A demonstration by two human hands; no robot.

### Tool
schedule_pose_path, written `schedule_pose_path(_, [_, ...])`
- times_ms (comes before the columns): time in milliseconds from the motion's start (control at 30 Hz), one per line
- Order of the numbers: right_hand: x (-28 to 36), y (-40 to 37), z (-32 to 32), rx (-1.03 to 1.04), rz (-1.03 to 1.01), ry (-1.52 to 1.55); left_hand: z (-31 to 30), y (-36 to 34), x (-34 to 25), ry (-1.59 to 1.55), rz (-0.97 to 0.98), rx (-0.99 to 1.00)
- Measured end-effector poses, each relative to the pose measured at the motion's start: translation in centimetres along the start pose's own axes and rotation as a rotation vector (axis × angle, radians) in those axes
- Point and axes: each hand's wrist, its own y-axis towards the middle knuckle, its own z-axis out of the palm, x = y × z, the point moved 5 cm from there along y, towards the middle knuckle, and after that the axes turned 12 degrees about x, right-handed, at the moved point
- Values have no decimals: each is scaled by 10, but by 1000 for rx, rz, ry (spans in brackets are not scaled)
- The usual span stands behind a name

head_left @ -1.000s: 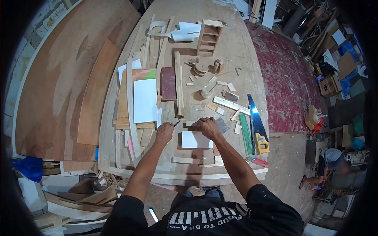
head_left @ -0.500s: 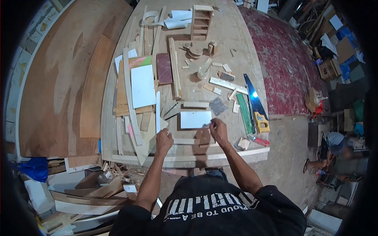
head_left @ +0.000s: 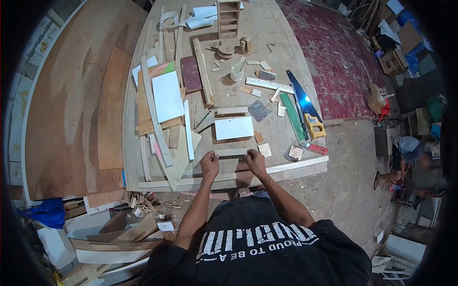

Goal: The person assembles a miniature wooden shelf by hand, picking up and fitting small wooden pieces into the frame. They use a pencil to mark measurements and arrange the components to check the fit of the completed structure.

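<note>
A short pale wooden strip (head_left: 232,152) lies crosswise near the front of the workbench, between my two hands. At its left end, my left hand (head_left: 210,165) pinches it with curled fingers. My right hand (head_left: 256,162) grips the opposite end between thumb and fingers. Just beyond the strip rests a small white-faced board (head_left: 234,127), with another wooden piece (head_left: 231,111) behind it. A small square wood block (head_left: 265,150) sits to the right of my right hand.
A handsaw (head_left: 299,97) with a yellow handle, a green strip (head_left: 292,117) and a red-handled tool (head_left: 317,149) lie on the right. White panels (head_left: 168,97) and long slats are stacked left. A small wooden shelf (head_left: 229,19) stands far back. A person (head_left: 405,152) crouches at right.
My right hand has come down and left from the white-faced board's corner to the wooden strip. My left hand has moved onto the other end. The camera view has shifted slightly.
</note>
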Motion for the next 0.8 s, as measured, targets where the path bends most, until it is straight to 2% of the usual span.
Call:
schedule_pose_path(133, [-3, 22, -18, -79, 26, -93, 11, 17, -22, 12, 5, 54])
schedule_pose_path(233, [-10, 38, -21, -73, 34, -61, 17, 26, -23, -23, -74, 101])
schedule_pose_path(300, [-12, 41, -22, -67, 35, -48, 19, 31, -22, 17, -63, 70])
schedule_pose_path(367, [-12, 41, -21, -85, 83, -176, 21, 32, -17, 30, -70, 72])
schedule_pose_path(633, [-12, 37, -23, -67, 138, -146, 20, 35, -16, 9, -40, 64])
schedule_pose_path(733, [-10, 36, -28, -56, 147, -124, 17, 35, -19, 42, -90, 83])
schedule_pose_path(800, [-13, 33, -35, -81, 144, -116, 7, 34, -29, 165, -44, 6])
